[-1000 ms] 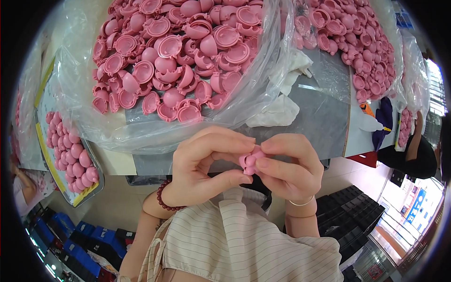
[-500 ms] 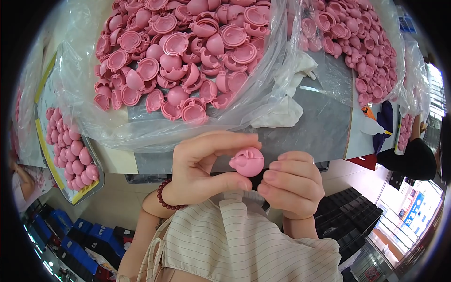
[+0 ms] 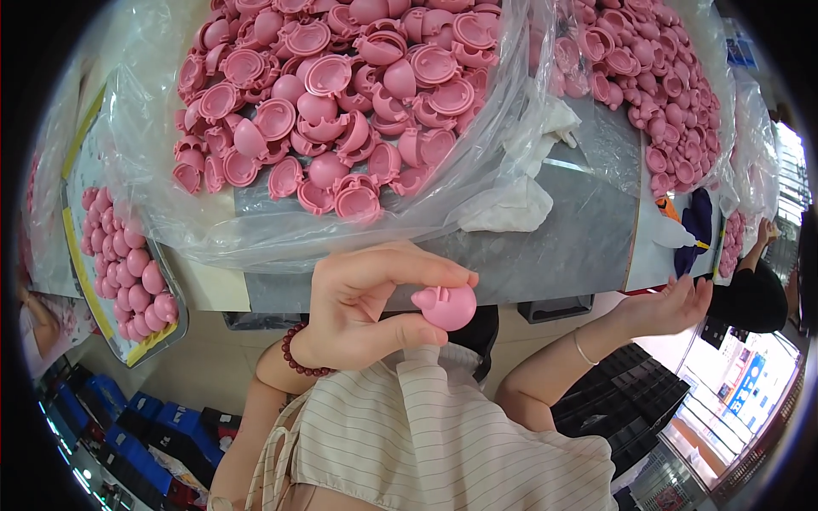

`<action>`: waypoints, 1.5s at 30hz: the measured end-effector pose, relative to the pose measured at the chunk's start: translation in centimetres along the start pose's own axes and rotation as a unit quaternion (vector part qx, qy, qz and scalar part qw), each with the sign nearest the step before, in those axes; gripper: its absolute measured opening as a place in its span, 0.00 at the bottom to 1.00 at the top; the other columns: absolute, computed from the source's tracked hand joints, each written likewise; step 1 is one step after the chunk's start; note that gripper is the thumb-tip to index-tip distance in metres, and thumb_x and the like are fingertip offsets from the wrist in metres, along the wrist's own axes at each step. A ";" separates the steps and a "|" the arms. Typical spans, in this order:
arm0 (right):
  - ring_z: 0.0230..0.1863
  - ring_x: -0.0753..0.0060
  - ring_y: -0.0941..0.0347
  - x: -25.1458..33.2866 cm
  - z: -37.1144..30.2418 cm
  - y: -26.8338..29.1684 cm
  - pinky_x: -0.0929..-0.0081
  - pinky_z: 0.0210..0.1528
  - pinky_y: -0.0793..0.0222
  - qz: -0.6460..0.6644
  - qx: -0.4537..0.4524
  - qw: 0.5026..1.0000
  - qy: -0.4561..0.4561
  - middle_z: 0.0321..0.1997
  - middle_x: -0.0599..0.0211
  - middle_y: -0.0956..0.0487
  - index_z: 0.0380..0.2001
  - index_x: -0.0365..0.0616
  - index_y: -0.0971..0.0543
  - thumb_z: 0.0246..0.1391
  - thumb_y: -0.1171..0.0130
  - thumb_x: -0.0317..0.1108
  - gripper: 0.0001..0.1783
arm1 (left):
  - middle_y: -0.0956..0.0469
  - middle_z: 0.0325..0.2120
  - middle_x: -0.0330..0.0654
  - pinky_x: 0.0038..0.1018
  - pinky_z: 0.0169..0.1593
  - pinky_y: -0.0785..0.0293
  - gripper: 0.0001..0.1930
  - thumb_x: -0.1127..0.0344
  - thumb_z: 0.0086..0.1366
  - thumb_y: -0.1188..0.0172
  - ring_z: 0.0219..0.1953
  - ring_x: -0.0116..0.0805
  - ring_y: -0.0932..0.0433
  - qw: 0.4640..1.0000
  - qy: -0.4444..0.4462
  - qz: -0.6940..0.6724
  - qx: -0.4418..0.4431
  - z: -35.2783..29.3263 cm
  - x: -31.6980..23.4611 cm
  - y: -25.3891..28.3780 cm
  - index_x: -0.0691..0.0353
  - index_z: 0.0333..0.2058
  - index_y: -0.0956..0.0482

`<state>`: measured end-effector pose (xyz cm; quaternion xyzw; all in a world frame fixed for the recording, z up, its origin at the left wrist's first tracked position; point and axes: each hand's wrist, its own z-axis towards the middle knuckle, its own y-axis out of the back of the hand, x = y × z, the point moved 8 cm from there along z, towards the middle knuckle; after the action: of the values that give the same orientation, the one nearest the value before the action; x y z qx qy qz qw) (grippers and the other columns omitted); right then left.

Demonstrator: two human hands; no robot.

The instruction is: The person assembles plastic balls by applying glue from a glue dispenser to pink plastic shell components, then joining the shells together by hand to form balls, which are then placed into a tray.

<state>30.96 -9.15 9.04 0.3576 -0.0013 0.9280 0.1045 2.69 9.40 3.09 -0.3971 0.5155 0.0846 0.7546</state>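
Between the thumb and fingertips of my left hand (image 3: 362, 298) is a round pink plastic ball (image 3: 450, 308) with a small knob on one side. It is held above the table's near edge, in front of my chest. My right hand (image 3: 671, 307) is stretched far out to the right, palm turned up and fingers apart, with nothing seen in it. Nearest to that hand are a dark purple cloth (image 3: 700, 223) and a white piece with a yellow tip (image 3: 675, 234). A heap of loose pink half shells (image 3: 328, 106) lies on clear plastic sheeting (image 3: 281, 243) beyond my left hand.
On the left a tray (image 3: 181, 311) holds several closed pink balls (image 3: 128, 272). A second heap of pink parts (image 3: 677, 102) lies at the far right. White crumpled cloth (image 3: 511, 206) rests on the grey table. Black crates (image 3: 630, 392) and blue bins (image 3: 141, 451) stand below; another person's arm (image 3: 754, 249) shows at right.
My right hand has left the pink ball and swung out to the right, its fingers opening. My left hand keeps its hold on the ball, which has turned slightly.
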 end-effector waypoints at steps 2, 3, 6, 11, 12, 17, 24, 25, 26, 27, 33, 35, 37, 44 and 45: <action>0.39 0.71 0.35 -2.7 0.4 -1.3 0.79 0.36 0.39 -0.037 0.083 0.994 -0.056 0.42 0.57 0.33 0.42 0.31 0.36 0.45 0.46 0.31 0.21 | 0.27 0.34 0.53 0.26 0.41 0.32 0.20 0.78 0.40 0.36 0.37 0.37 0.27 1.000 0.004 -0.007 -0.001 0.0 0.0 0.0 0.73 0.36 0.28; 0.39 0.71 0.35 -3.0 0.6 -1.4 0.79 0.36 0.39 -0.038 0.082 0.994 -0.055 0.42 0.57 0.33 0.42 0.31 0.36 0.45 0.46 0.31 0.21 | 0.27 0.34 0.53 0.27 0.42 0.32 0.20 0.78 0.40 0.37 0.37 0.37 0.27 1.000 0.009 -0.011 0.002 0.1 0.1 -0.1 0.73 0.36 0.28; 0.41 0.73 0.36 -4.4 0.6 -3.3 0.82 0.39 0.39 -0.111 0.204 0.968 -0.091 0.40 0.56 0.31 0.42 0.31 0.36 0.45 0.44 0.35 0.24 | 0.27 0.34 0.53 0.27 0.42 0.32 0.20 0.79 0.40 0.37 0.37 0.37 0.27 1.000 0.014 -0.018 0.007 0.2 0.1 -0.2 0.73 0.36 0.28; 0.34 0.71 0.32 -5.1 0.0 -4.0 0.82 0.38 0.38 -0.062 0.273 0.940 -0.193 0.32 0.54 0.28 0.39 0.32 0.33 0.46 0.45 0.34 0.19 | 0.27 0.34 0.52 0.28 0.43 0.33 0.19 0.80 0.40 0.38 0.39 0.38 0.27 1.000 0.016 -0.024 0.006 0.1 -0.1 -0.2 0.73 0.36 0.28; 0.31 0.69 0.31 -3.9 0.0 -3.7 0.81 0.37 0.38 -0.022 0.237 0.955 -0.179 0.30 0.54 0.28 0.37 0.32 0.32 0.47 0.48 0.34 0.17 | 0.27 0.32 0.54 0.26 0.39 0.31 0.20 0.72 0.39 0.35 0.35 0.37 0.27 0.999 0.028 -0.021 -0.011 0.2 0.2 -0.2 0.71 0.35 0.28; 0.25 0.62 0.30 4.5 -4.8 -6.5 0.76 0.29 0.34 0.266 0.286 0.909 -0.147 0.28 0.48 0.27 0.35 0.32 0.33 0.49 0.54 0.38 0.18 | 0.27 0.27 0.52 0.24 0.34 0.30 0.24 0.58 0.38 0.32 0.29 0.35 0.27 0.989 0.097 -0.078 -0.074 0.0 1.0 0.5 0.68 0.32 0.28; 0.26 0.66 0.28 7.0 -9.8 -9.3 0.79 0.31 0.34 0.260 0.391 0.861 -0.193 0.26 0.50 0.26 0.32 0.32 0.32 0.44 0.48 0.42 0.21 | 0.28 0.32 0.50 0.27 0.40 0.32 0.27 0.61 0.42 0.33 0.34 0.36 0.27 0.975 0.010 -0.215 0.059 -0.4 1.0 0.0 0.68 0.39 0.33; 0.26 0.66 0.28 6.9 -9.9 -9.2 0.79 0.31 0.34 0.260 0.390 0.862 -0.194 0.26 0.50 0.26 0.32 0.32 0.32 0.44 0.48 0.42 0.21 | 0.28 0.32 0.51 0.27 0.40 0.32 0.29 0.62 0.41 0.33 0.34 0.36 0.27 0.972 0.027 -0.228 0.045 -0.3 1.2 -0.2 0.67 0.41 0.35; 0.26 0.67 0.28 6.5 -9.8 -9.0 0.79 0.31 0.34 0.277 0.384 0.855 -0.212 0.26 0.50 0.26 0.32 0.32 0.32 0.44 0.47 0.42 0.21 | 0.28 0.32 0.51 0.27 0.40 0.32 0.29 0.62 0.41 0.33 0.34 0.36 0.27 0.972 0.028 -0.228 0.046 -0.1 1.3 -0.3 0.67 0.41 0.35; 0.27 0.68 0.29 6.3 -9.8 -8.9 0.80 0.31 0.35 0.294 0.377 0.847 -0.230 0.25 0.51 0.25 0.32 0.33 0.32 0.43 0.47 0.42 0.21 | 0.28 0.32 0.52 0.27 0.40 0.32 0.32 0.63 0.41 0.33 0.34 0.36 0.27 0.973 0.021 -0.228 0.039 0.0 1.2 -0.4 0.66 0.43 0.38; 0.27 0.71 0.29 6.3 -10.2 -9.1 0.81 0.31 0.36 0.286 0.397 0.836 -0.247 0.24 0.54 0.25 0.32 0.33 0.31 0.43 0.46 0.41 0.20 | 0.28 0.26 0.50 0.25 0.28 0.30 0.25 0.59 0.43 0.34 0.27 0.38 0.28 0.988 0.047 -0.136 -0.049 0.0 0.7 -0.2 0.63 0.37 0.35; 0.27 0.72 0.29 6.4 -10.2 -9.1 0.81 0.31 0.36 0.280 0.399 0.840 -0.239 0.24 0.55 0.25 0.32 0.33 0.31 0.43 0.46 0.42 0.20 | 0.27 0.26 0.50 0.25 0.28 0.30 0.24 0.59 0.43 0.33 0.26 0.37 0.28 0.991 0.046 -0.117 -0.055 0.0 0.9 0.1 0.63 0.35 0.34; 0.27 0.72 0.29 6.5 -10.3 -9.1 0.81 0.31 0.36 0.276 0.402 0.841 -0.234 0.24 0.55 0.25 0.31 0.34 0.31 0.43 0.47 0.42 0.20 | 0.27 0.25 0.50 0.24 0.27 0.31 0.22 0.59 0.42 0.33 0.25 0.36 0.28 0.994 0.031 -0.093 -0.042 -0.2 1.0 0.5 0.62 0.33 0.31; 0.26 0.66 0.29 6.3 -10.4 -9.2 0.79 0.26 0.33 0.287 0.422 0.835 -0.208 0.26 0.48 0.27 0.35 0.28 0.34 0.47 0.52 0.40 0.22 | 0.27 0.22 0.50 0.23 0.26 0.34 0.21 0.60 0.41 0.33 0.26 0.35 0.29 0.996 0.030 -0.069 -0.041 -0.4 0.2 0.3 0.63 0.32 0.30; 0.27 0.66 0.29 6.1 -10.5 -9.2 0.79 0.26 0.33 0.285 0.420 0.834 -0.215 0.27 0.48 0.27 0.35 0.28 0.34 0.47 0.52 0.41 0.22 | 0.27 0.23 0.50 0.24 0.27 0.33 0.21 0.60 0.41 0.33 0.26 0.35 0.29 0.995 0.045 -0.078 -0.045 -0.4 0.3 0.1 0.63 0.31 0.30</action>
<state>21.37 1.89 4.67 0.5411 0.2643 0.7279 -0.3279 2.50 9.12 2.69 -0.4732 0.5121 0.0313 0.7161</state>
